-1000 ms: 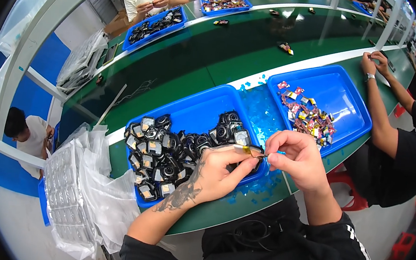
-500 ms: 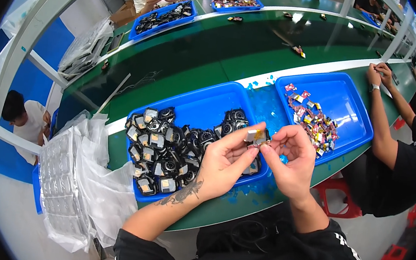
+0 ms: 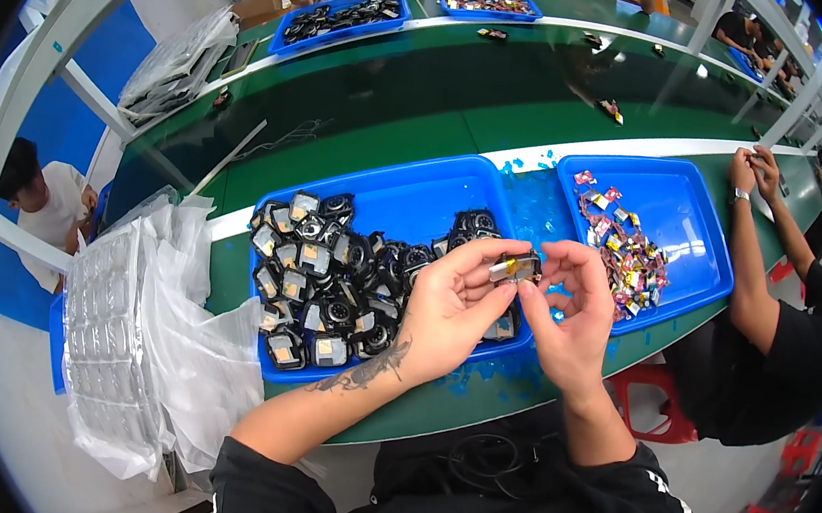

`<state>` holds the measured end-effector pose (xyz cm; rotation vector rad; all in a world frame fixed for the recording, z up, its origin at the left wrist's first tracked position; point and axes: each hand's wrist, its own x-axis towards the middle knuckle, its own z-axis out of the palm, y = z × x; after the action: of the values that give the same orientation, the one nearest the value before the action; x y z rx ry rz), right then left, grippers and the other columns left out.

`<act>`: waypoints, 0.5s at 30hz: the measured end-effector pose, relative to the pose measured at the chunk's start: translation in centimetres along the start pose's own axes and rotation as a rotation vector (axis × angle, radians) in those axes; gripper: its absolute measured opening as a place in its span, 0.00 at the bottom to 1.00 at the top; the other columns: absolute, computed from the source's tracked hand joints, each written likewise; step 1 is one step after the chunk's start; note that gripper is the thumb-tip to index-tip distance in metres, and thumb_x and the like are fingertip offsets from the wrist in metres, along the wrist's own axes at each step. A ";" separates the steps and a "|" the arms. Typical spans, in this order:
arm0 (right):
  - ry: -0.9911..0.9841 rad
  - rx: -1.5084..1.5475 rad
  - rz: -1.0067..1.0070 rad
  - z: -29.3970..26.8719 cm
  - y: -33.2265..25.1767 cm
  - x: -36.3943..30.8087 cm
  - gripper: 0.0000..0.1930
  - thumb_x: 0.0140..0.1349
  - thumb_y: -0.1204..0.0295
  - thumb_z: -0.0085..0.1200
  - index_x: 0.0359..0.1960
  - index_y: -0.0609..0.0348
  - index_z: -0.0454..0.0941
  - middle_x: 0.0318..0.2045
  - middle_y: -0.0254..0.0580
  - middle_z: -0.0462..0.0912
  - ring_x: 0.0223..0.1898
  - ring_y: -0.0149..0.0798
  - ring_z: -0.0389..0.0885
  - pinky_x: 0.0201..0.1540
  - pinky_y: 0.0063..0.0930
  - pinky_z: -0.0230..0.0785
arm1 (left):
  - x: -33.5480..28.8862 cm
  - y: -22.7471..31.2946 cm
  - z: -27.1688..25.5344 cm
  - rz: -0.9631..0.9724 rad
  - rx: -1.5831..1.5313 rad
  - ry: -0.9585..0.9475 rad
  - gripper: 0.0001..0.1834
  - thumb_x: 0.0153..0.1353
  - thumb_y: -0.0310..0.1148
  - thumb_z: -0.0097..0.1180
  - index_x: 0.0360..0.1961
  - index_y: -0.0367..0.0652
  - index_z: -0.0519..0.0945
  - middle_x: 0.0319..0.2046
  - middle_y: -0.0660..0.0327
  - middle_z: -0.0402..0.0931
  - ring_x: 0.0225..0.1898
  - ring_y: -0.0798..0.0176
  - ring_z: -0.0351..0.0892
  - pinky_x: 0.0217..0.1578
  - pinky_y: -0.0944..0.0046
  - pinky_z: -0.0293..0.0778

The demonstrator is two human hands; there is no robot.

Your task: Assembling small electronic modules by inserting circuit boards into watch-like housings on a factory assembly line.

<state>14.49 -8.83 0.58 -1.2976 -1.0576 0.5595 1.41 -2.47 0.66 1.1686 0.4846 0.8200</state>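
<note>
Between the fingertips of both hands is a small black watch-like casing [image 3: 528,268] with a yellow-and-silver piece at its left side. My left hand [image 3: 451,305] pinches it from the left, and my right hand [image 3: 577,297] has thumb and fingers on its right side. Fingers partly hide the casing. Below and left of my hands, a blue tray [image 3: 428,184] holds many similar black casings [image 3: 314,259], several showing pale square pads. To the right, another blue tray [image 3: 683,209] contains a pile of small red, yellow and silver parts [image 3: 631,263].
Clear plastic blister trays and white sheeting [image 3: 166,332] lean at the left. Beyond a white strip runs a green belt [image 3: 398,87] with a few loose parts. Co-workers sit across it and at both sides. A red stool [image 3: 654,404] stands at the right.
The casing has been turned in my fingers, so a flat, shiny grey-brown face now shows. My right fingers have closed in on it. The whole view has shifted slightly.
</note>
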 end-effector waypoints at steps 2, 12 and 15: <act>-0.039 -0.088 -0.065 0.2 0.3 0.1 0.18 0.55 0.84 0.59 0.48 0.64 0.72 0.34 0.35 0.75 0.33 0.23 0.75 0.30 0.15 0.72 | 0.0 -0.1 -0.1 -0.002 -0.036 0.025 0.25 0.62 0.16 0.52 0.61 0.34 0.67 0.49 0.51 0.77 0.52 0.64 0.77 0.54 0.66 0.73; -0.521 0.034 0.277 1.9 0.9 11.9 0.26 0.56 0.80 0.58 0.56 0.62 0.65 0.30 0.37 0.80 0.31 0.27 0.79 0.33 0.20 0.74 | -1.1 1.0 1.0 0.028 -0.284 0.417 0.35 0.62 0.20 0.52 0.68 0.37 0.52 0.63 0.46 0.58 0.65 0.55 0.61 0.61 0.59 0.63; -0.484 -0.158 0.305 4.4 5.3 19.2 0.27 0.55 0.77 0.61 0.56 0.61 0.65 0.30 0.41 0.82 0.32 0.30 0.81 0.32 0.22 0.75 | -3.8 4.1 3.6 -0.022 -0.307 0.197 0.32 0.62 0.20 0.52 0.66 0.37 0.55 0.62 0.49 0.60 0.60 0.59 0.65 0.58 0.62 0.65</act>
<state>20.46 10.67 1.18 -1.5157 -1.3257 1.0767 0.28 -6.95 5.46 0.8025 0.5110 0.9585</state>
